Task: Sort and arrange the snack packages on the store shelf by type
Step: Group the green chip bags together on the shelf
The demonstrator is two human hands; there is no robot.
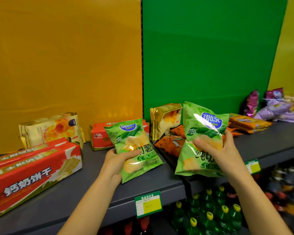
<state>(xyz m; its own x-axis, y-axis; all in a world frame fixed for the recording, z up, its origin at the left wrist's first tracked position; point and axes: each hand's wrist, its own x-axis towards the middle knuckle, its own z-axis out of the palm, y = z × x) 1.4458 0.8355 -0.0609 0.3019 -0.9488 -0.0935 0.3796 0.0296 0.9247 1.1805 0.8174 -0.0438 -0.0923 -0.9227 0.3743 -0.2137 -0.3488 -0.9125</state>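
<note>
My left hand (116,161) grips a green chip bag (134,146) by its left edge, just above the grey shelf (85,189). My right hand (215,150) holds a second, larger-looking green chip bag (202,131) raised and upright to the right of the first. Behind them lie orange snack bags (170,143), a gold biscuit pack (165,119) and a red biscuit pack (100,134). Two long red cracker packs (32,173) lie at the left, with another gold pack (51,129) behind them.
Flat orange packs (249,123) and purple bags (275,107) sit at the far right of the shelf. Price tags (148,204) hang on the shelf's front edge. Green bottles (209,216) stand on the shelf below. Yellow and green back panels rise behind.
</note>
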